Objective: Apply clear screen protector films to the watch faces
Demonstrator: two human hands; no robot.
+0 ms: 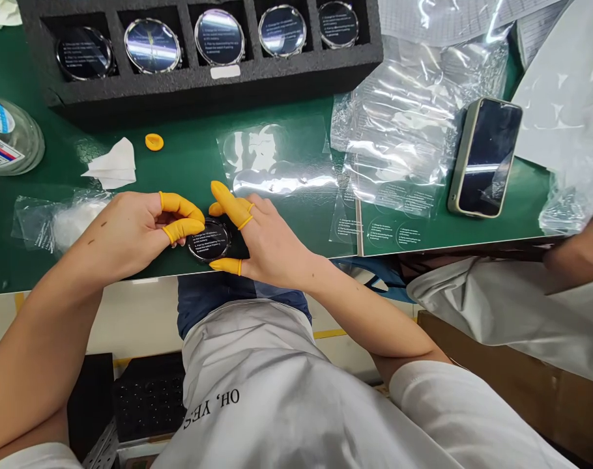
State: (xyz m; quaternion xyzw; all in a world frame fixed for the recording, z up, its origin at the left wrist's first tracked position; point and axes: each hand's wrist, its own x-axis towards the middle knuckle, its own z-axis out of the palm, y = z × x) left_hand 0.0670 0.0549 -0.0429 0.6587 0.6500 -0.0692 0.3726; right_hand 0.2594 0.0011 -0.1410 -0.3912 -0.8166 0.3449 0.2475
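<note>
A round black watch face (208,240) with white printed text on its cover film lies at the near edge of the green mat (189,163). My left hand (135,231) pinches its left rim between thumb and forefinger, both in yellow finger cots. My right hand (257,238) grips the watch face from the right, cotted thumb under its near rim and forefinger raised above it. Both hands are closed around the piece.
A black foam tray (203,81) at the back holds several round watch faces. Clear film sheets (277,159), plastic bags (414,124), a phone (486,156), a white wipe (113,166), a loose yellow finger cot (154,141) and a tape roll (6,133) lie around. Another person's sleeve (521,306) is at right.
</note>
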